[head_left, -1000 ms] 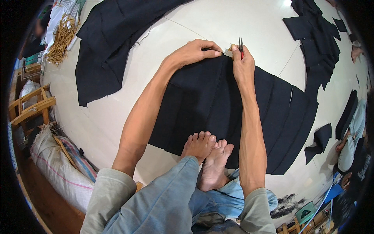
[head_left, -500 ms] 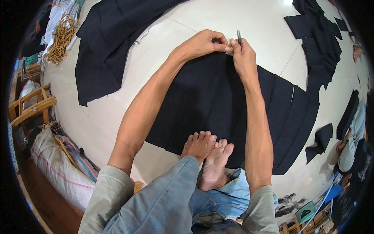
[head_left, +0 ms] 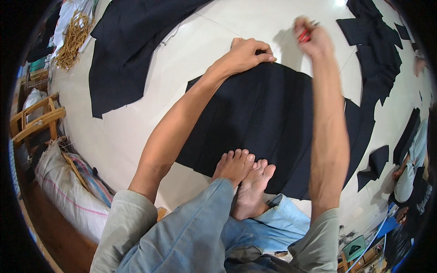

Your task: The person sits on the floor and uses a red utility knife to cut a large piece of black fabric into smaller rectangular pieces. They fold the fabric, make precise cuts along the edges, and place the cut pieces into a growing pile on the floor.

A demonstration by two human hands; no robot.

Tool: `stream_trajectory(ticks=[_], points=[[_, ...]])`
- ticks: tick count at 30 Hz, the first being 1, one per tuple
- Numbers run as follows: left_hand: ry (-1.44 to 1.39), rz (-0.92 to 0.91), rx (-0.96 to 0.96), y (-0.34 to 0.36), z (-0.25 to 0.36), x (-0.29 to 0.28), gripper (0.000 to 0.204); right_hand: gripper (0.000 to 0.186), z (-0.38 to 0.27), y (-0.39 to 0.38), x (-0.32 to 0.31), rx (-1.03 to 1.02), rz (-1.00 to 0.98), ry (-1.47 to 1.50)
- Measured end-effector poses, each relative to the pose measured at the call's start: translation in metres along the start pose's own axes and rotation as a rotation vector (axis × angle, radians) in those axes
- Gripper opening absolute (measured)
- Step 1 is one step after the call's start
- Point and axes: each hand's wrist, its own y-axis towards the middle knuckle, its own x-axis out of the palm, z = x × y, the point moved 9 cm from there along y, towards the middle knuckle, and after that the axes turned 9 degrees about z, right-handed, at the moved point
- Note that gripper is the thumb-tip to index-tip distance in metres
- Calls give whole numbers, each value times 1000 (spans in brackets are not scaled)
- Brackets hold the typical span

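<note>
A wide panel of black cloth (head_left: 246,109) with long seams is spread on the floor before my feet. My left hand (head_left: 250,54) pinches the far top edge of that cloth between thumb and fingers. Off to the right and raised from the cloth, my right hand (head_left: 315,40) is closed round small red-handled scissors (head_left: 304,36). Motion blurs this hand, and its fingers mostly cover the blades. My bare feet (head_left: 241,177) rest at the near edge of the cloth.
More black cloth (head_left: 123,59) lies at the far left, and cut black pieces (head_left: 375,54) at the right. A bundle of tan cords (head_left: 73,41), a wooden frame (head_left: 38,119) and a white woven sack (head_left: 73,195) stand left. Another person's sleeve (head_left: 405,184) shows at the right rim.
My right hand has moved away from the left hand, to the right and slightly up, carrying the scissors. The left hand stays at the cloth's edge, its fingers now lower on it.
</note>
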Motion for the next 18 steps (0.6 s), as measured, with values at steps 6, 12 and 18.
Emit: stream_trajectory(ticks=[6, 12, 18], points=[[-102, -14, -46, 2, 8, 0, 41, 21, -167, -5, 71, -420, -287, -52], [-92, -136, -86, -4, 3, -2, 42, 31, -148, -11, 4, -402, -287, -774], [-110, -151, -42, -9, -1, -3, 34, 46, -138, -88, -82, -1296, 434, -1468]])
